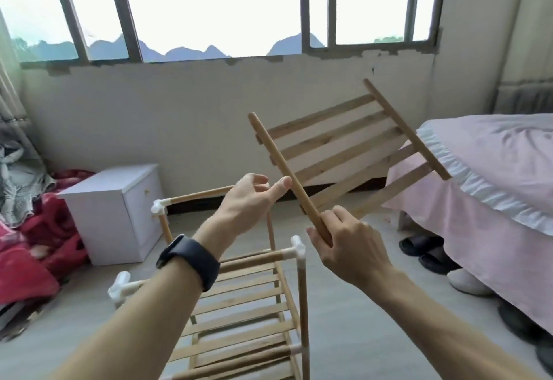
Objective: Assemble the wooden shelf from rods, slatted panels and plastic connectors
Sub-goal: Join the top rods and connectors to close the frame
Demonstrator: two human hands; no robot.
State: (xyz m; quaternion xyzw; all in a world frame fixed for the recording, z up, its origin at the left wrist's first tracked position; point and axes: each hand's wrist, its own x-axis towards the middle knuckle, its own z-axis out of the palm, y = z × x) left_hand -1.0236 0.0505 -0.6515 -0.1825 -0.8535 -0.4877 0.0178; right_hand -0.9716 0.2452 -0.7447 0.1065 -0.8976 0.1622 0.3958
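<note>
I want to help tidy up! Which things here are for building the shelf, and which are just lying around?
For the shelf:
slatted panel, gripped by the right hand
left hand, close beside it
half-built shelf
white connector

Just lying about:
white cabinet
bed
slippers
red blanket

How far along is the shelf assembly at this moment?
Done: the frame stands with at least one slatted level fitted between its rods. In hand: the right hand grips a loose panel by one edge, tilted above the frame; the left hand is open beside it. Left: this panel is not yet seated in the white connectors on the top corners.
</note>
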